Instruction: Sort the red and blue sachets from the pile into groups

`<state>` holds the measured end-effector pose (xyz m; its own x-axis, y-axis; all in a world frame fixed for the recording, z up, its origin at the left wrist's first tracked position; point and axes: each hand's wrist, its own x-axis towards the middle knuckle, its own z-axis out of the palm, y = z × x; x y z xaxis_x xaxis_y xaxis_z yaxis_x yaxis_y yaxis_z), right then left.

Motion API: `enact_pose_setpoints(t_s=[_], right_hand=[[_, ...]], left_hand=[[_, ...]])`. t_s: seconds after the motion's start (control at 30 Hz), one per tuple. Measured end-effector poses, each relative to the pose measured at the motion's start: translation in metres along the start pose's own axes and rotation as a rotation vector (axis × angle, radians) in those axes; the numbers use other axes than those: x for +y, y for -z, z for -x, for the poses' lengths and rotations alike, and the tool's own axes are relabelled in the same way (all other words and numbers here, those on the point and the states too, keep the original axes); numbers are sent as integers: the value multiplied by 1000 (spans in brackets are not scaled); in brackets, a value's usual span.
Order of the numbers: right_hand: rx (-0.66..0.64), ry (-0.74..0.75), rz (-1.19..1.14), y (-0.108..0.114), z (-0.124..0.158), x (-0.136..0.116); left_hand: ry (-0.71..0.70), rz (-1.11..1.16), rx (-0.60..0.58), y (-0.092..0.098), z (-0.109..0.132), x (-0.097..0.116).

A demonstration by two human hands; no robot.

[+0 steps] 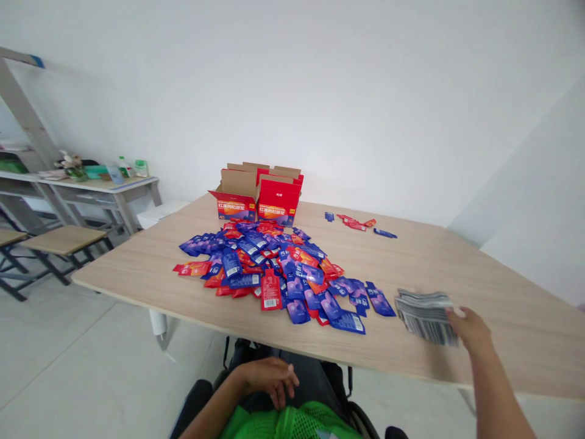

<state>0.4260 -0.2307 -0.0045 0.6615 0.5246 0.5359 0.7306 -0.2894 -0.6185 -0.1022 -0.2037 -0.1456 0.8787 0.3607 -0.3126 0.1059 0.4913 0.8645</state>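
Observation:
My right hand (470,329) is closed on the right edge of a grey-and-white striped stack of sheets (426,314), over the right part of the table. Motion smears the stack, so its print cannot be read. My left hand (272,379) rests over my lap below the table edge, fingers loosely bent and apart, with nothing in it. Left of the stack lies a large heap of blue and red sachets (269,268). The closest one to the stack is a single blue sachet (379,300).
Two red cartons with raised flaps, a left carton (236,207) and a right carton (278,204), stand behind the heap. A few flat red packets (354,223) lie farther back on the wooden table (137,268). At left are a stool (68,239) and a side desk (114,186).

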Motion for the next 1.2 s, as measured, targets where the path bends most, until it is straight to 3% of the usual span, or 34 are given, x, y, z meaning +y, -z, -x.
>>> enact_pose_setpoints(t_s=[0.1,0.27,0.33,0.43,0.53,0.6,0.67,0.73,0.83,0.93,1.03,1.2], right_hand=[[92,-67,115,-21,38,-10],[-114,257,-6,-75,90,-58],[-193,332,-19,-96,101,-80],[-360,409,44,-117,115,-107],[-527,389,159,-126,125,-124],[-602,379,185,-127,130,-126],[-640,392,198,-128,134,-122],[-605,400,209,-130,137,-115],[-491,412,239,-131,140,-110],[-429,425,287,-129,139,-113],[-447,422,311,-122,133,-117],[-597,440,312,-115,104,-116]], left_hand=[[-89,-128,243,4,-25,-25],[-228,-291,424,-14,-29,-29],[-338,-554,617,-24,-21,-21],[-521,-971,487,-31,-11,-12],[-822,-1358,381,-28,-5,-9],[-1054,-1603,456,-22,-2,-6],[-1213,-1765,615,-14,4,2],[-1196,-1836,782,-5,10,15],[-919,-1834,934,9,17,39],[-751,-1671,1066,16,15,55],[-647,-1604,1184,14,6,61],[-508,-1665,1307,6,-10,69]])
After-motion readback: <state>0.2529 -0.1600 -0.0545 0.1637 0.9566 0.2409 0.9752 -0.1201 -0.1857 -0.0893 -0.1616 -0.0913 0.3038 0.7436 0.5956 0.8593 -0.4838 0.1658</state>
